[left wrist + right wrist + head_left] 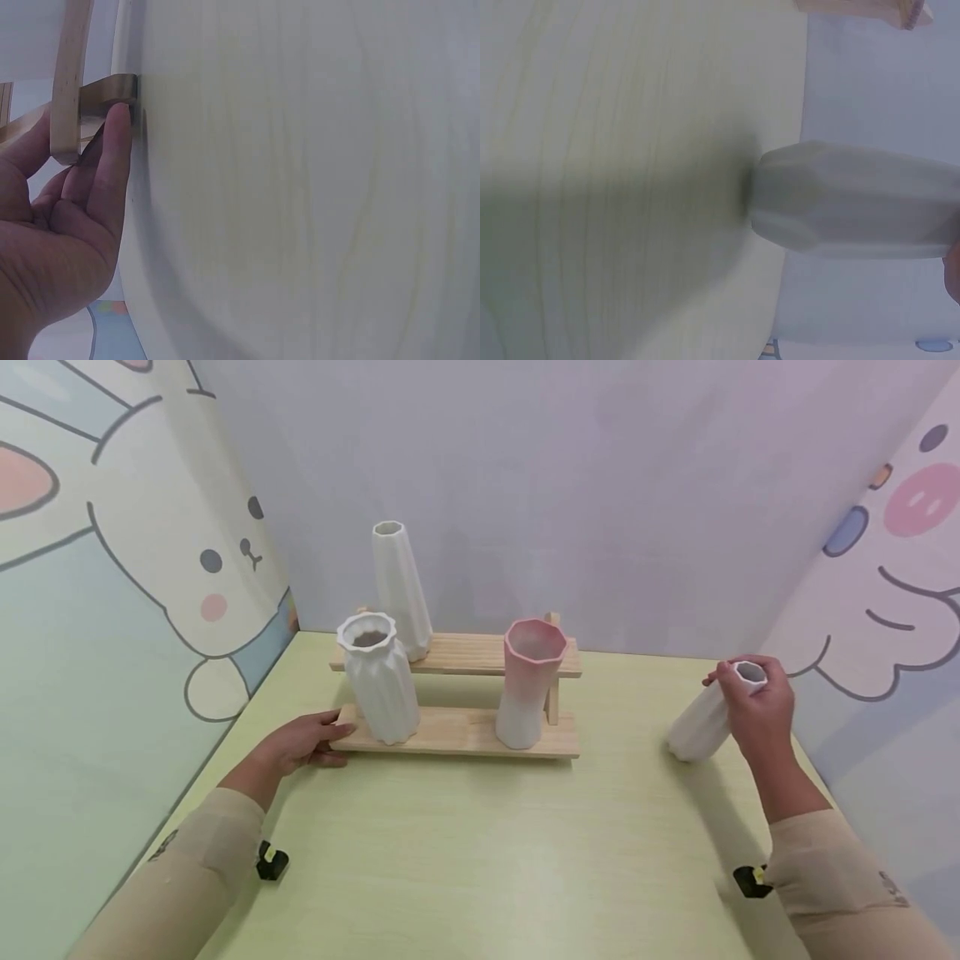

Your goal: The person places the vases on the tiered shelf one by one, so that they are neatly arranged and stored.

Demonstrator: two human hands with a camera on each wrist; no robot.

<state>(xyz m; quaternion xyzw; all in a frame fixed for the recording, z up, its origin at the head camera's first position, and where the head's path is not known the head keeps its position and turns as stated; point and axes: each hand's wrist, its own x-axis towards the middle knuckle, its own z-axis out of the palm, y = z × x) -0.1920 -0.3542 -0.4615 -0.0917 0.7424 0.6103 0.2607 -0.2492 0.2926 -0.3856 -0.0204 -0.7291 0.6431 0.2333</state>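
Observation:
My left hand pinches the left end of the lower board of a two-tier wooden shelf, with the board between thumb and fingers in the left wrist view. On the right, my right hand grips a slim white vase around its upper part. That vase leans slightly; its faceted base is at the tabletop, and I cannot tell whether it touches. A white fluted vase and a pink-to-white vase stand on the lower board. One tall white vase stands on the upper board, at left.
The shelf stands toward the back of a pale yellow-green table. A plain grey-lilac wall rises behind it. Side panels carry cartoon figures, a rabbit on the left and a pig on the right.

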